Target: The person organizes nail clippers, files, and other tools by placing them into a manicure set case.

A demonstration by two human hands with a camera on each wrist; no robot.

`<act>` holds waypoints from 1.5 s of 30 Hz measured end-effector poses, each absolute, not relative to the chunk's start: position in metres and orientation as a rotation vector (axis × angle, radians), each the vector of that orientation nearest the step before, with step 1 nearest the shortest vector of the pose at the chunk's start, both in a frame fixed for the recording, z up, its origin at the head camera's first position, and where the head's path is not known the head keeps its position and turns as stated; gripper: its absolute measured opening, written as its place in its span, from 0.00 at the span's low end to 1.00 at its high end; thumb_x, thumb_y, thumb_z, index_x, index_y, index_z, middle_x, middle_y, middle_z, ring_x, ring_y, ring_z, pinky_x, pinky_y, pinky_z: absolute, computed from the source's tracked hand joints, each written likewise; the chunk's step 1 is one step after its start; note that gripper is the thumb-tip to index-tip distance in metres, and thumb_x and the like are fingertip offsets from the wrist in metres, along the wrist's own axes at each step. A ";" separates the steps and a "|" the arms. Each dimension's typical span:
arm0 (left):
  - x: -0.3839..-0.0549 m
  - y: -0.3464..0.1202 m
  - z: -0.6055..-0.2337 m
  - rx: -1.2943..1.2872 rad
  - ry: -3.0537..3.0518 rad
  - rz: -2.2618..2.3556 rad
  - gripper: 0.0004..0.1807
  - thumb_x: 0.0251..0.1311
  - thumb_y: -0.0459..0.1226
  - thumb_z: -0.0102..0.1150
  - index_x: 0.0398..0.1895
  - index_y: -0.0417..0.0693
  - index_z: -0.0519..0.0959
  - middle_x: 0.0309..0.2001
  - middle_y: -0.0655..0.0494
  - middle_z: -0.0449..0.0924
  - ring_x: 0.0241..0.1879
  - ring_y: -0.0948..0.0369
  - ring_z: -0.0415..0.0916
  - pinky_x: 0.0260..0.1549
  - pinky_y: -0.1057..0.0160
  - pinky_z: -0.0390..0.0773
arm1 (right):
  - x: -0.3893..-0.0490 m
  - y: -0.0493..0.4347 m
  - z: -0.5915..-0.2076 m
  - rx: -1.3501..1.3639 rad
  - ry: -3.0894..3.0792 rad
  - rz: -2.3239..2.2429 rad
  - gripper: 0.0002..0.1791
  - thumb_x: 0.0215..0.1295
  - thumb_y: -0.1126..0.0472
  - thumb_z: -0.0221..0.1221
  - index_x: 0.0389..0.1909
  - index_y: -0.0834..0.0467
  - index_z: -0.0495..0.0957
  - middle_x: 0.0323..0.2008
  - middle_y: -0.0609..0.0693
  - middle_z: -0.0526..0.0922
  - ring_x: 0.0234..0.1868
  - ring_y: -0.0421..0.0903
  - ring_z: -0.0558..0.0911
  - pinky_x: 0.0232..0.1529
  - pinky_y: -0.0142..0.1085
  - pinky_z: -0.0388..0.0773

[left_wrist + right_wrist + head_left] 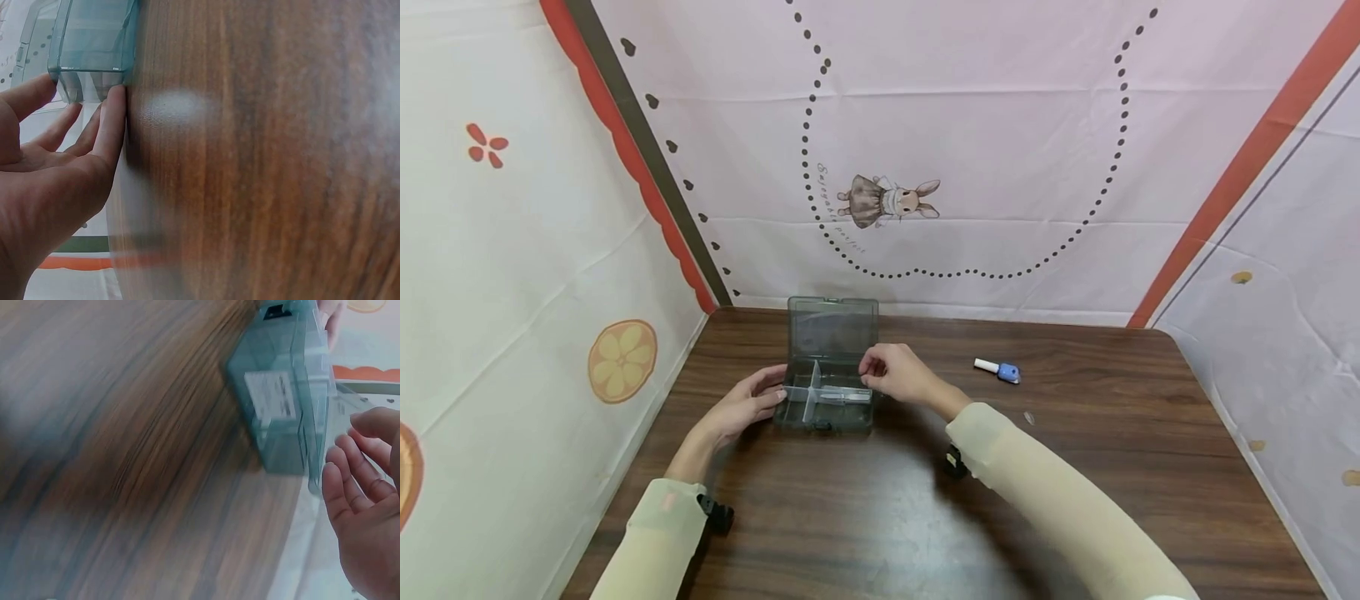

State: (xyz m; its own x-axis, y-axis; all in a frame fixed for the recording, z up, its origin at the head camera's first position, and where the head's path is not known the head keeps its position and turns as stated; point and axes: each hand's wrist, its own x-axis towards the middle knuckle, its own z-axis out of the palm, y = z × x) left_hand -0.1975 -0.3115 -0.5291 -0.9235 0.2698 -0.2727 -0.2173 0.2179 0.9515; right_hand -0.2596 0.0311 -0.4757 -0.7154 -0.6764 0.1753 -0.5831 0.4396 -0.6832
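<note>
A translucent grey-green divider box (823, 421) stands on the table with its lid (833, 327) raised at the back. Clear dividers (810, 404) split it into compartments, and a slim clear piece (842, 396) lies inside. My left hand (741, 408) is at the box's left side, thumb at the rim and nearly straight fingers against the wall, as the left wrist view shows. Over the right end of the box is my right hand (895, 372), fingers bent and thumb tip close to the index fingertip. I cannot tell whether something small is between them.
A small blue bottle with a white cap (1000, 370) lies on the brown table (850, 517) to the right. Nearer to me is a tiny clear piece (1028, 417). Printed cloth (1000, 208) hangs behind the table and along both sides.
</note>
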 end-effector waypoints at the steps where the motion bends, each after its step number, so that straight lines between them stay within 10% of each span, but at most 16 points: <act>1: -0.198 -0.311 -0.529 0.047 2.115 1.756 0.38 0.80 0.40 0.58 0.85 0.48 0.54 0.82 0.38 0.51 0.78 0.40 0.57 0.73 0.36 0.64 | -0.260 0.036 -0.475 -1.129 2.564 -1.133 0.02 0.70 0.66 0.68 0.41 0.60 0.86 0.34 0.46 0.84 0.35 0.39 0.81 0.39 0.32 0.82; 45: -0.197 -0.309 -0.531 0.033 2.112 1.764 0.36 0.81 0.40 0.56 0.85 0.49 0.54 0.83 0.40 0.51 0.80 0.42 0.53 0.74 0.36 0.61 | -0.229 0.189 -0.497 -1.141 2.652 -1.009 0.04 0.67 0.69 0.70 0.40 0.62 0.84 0.32 0.43 0.84 0.33 0.36 0.81 0.34 0.34 0.82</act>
